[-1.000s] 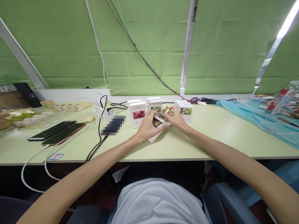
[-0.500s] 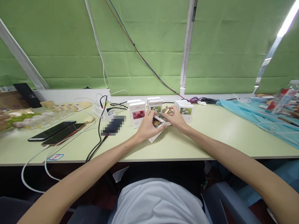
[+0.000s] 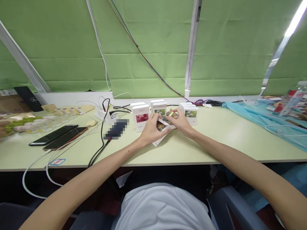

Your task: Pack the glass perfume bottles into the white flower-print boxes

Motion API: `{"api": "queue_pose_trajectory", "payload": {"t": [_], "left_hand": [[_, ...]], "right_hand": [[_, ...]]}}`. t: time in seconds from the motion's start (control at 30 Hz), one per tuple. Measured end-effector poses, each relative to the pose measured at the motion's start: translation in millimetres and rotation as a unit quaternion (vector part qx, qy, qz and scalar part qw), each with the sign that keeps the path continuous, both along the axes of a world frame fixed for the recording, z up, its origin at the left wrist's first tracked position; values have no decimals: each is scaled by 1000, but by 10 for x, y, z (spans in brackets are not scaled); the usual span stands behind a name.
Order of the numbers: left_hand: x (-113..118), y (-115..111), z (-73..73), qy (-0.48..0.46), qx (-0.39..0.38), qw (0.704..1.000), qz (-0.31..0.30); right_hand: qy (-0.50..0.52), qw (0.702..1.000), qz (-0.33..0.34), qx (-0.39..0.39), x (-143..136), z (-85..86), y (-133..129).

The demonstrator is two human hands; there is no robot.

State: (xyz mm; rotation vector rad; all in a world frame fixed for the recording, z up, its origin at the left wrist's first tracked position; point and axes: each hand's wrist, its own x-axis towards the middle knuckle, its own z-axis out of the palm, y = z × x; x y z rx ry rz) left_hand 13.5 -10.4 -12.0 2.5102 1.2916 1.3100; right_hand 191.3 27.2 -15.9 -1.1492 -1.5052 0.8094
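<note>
In the middle of the table my left hand (image 3: pixel 151 130) is closed round a small white box (image 3: pixel 159 140), which is tilted and has a flower picture on it. Close beside it, my right hand (image 3: pixel 182 122) pinches a small bottle with a gold cap (image 3: pixel 171 113), partly hidden by my fingers, at the box's upper end. Just behind my hands stand more white boxes: one with a red flower picture (image 3: pixel 141 125) at the left, one with a white flower picture (image 3: pixel 159 104) in the centre, and a similar white box (image 3: pixel 191 117) at the right.
Two phones (image 3: pixel 54 134) lie at the left, with white and black cables crossing the table. Farther left are clear trays of small items (image 3: pixel 40 123). A blue plastic sheet (image 3: pixel 254 118) and a bottle (image 3: pixel 294 97) are at the right. A green curtain (image 3: pixel 148 38) hangs behind.
Almost nothing differs. Both hands keep their holds, and the gold-capped bottle shifts only very slightly.
</note>
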Motion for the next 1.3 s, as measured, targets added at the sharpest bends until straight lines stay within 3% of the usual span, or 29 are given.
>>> {"api": "queue_pose_trajectory", "payload": {"t": [1.3], "left_hand": [[-9, -8, 8, 14, -3, 1000, 4]], "right_hand": [[-4, 1000, 3, -23, -23, 29, 5]]}}
